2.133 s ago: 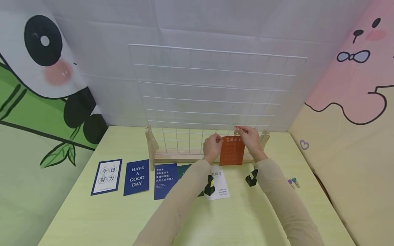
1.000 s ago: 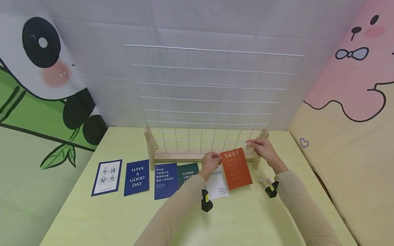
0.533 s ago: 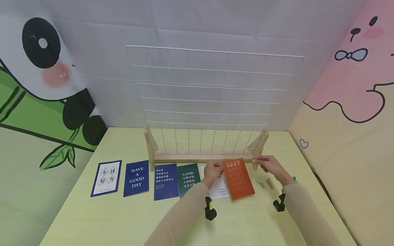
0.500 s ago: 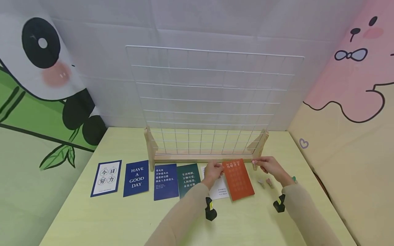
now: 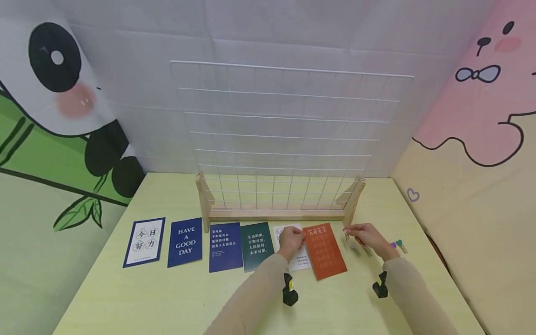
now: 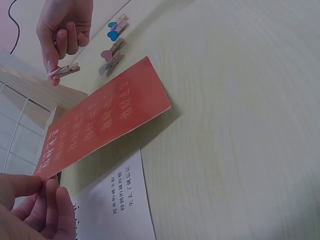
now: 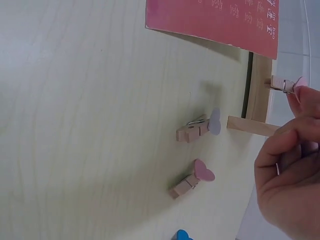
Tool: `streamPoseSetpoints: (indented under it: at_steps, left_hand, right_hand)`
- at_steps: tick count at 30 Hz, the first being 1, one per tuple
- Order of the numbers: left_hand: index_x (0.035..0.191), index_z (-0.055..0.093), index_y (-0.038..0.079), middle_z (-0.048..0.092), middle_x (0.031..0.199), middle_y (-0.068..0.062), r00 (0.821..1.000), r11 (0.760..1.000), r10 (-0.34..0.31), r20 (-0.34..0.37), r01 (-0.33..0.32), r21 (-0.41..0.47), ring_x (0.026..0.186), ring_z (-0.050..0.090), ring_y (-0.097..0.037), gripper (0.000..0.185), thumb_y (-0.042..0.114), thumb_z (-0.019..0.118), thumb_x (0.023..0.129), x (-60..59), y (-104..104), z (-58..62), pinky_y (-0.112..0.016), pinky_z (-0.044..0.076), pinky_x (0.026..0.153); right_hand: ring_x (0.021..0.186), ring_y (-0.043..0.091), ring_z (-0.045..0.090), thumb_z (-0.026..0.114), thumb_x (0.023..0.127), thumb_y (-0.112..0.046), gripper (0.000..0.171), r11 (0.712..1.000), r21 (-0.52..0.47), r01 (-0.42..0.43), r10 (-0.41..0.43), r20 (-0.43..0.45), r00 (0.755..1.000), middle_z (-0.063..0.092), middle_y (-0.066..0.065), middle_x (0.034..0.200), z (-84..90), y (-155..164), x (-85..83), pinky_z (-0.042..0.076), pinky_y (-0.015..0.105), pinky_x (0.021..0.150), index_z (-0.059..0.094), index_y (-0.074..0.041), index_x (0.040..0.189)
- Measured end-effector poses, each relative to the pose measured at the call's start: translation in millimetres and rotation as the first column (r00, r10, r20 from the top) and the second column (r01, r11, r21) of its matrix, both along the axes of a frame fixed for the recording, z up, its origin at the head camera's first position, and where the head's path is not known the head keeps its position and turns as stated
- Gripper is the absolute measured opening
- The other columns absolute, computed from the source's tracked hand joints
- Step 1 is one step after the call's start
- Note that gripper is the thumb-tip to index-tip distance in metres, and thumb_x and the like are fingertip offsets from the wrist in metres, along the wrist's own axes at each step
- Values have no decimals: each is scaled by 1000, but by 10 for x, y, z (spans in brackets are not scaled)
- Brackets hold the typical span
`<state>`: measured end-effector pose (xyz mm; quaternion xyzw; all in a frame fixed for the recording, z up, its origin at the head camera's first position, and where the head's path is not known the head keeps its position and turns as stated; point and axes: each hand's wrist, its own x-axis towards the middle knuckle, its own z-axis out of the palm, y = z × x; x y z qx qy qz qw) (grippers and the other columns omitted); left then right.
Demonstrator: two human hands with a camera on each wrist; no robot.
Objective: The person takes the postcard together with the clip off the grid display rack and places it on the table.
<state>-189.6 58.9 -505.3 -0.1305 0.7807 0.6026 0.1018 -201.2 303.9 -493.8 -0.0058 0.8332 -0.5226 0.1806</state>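
My left hand (image 5: 292, 241) pinches the top left corner of a red card (image 5: 324, 251) between thumb and fingers. In the left wrist view the card is tilted, with a shadow under its lower corner. To the card's right, my right hand (image 5: 368, 236) pinches a small wooden clothespin (image 7: 284, 85) by its pink heart end; it is apart from the card. Beneath the left hand lies a white card (image 5: 300, 260), partly covered. Loose on the table are a grey-heart clothespin (image 7: 192, 131) and a pink-heart clothespin (image 7: 185, 185).
A white wire grid (image 5: 289, 137) stands in a wooden base (image 5: 276, 215) behind the cards. Left of the hands lie a green card (image 5: 257, 246), a dark blue card (image 5: 226, 256), a "HAVE A GOOD DAY" card (image 5: 185, 244) and a blue-bordered card (image 5: 144, 243). More clothespins (image 5: 401, 246) lie right.
The red card has come down from in front of the grid to near the table, still in my left hand. My right hand has moved down and right, away from the card, with the clothespin.
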Motion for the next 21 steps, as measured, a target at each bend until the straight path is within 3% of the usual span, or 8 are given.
streamPoseSetpoints:
  at_steps: [10,21]
  left_hand:
    - [81,61,-3,59,64,-8,998,993,40,39,-44,107,52,57,-14,4,1,59,81,3,49,-55,-31,51,55]
    - [92,60,-5,60,71,-10,995,986,-25,93,10,164,63,61,-19,12,3,56,84,6,79,-102,-29,52,59]
  right_hand:
    - [47,9,34,53,88,-13,31,999,21,28,-29,15,999,43,-1,57,-89,-31,4,29,20,43,56,10,108]
    - [48,9,34,51,88,-10,27,999,35,28,-28,-5,1000,45,1,59,-176,-13,-1,30,21,44,57,11,105]
